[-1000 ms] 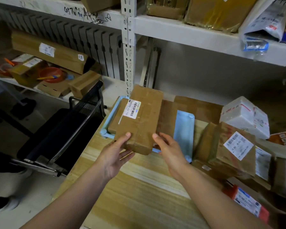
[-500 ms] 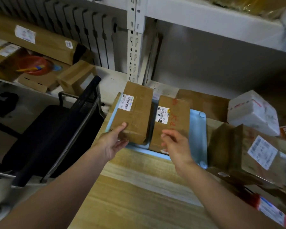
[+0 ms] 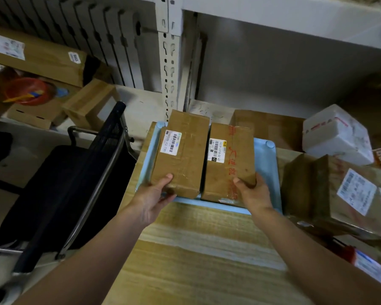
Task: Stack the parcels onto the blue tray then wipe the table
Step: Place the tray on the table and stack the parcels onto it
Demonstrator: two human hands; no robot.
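**Q:** Where do the task's things lie?

**A:** The blue tray [image 3: 266,172] sits toward the far left corner of the table [image 3: 196,249], with its left rim along the table's left edge. Two brown parcels lie on it side by side, lengthwise away from the near edge. The plain parcel [image 3: 180,155] is by the left rim and the red-marked parcel [image 3: 231,164] is just beside it, across a narrow gap. More parcels, among them a white parcel [image 3: 337,133], wait along the table's right edge.

**Q:** How are they held, and why?

**A:** The left hand [image 3: 154,194] grips the plain parcel's near end, thumb on top and fingers curled beneath. The right hand [image 3: 253,192] clamps the red-marked parcel's near right corner, thumb on top and fingers round its side. Each hand probably squares its parcel against the other to make a level base layer for stacking.

**Q:** What differs from the earlier frames?

**A:** A second ago the plain parcel lay askew over the other, with both hands at its near end. Half a second ago the parcels were already side by side, but the right hand hovered loose-fingered over the red-marked parcel, which it now holds.
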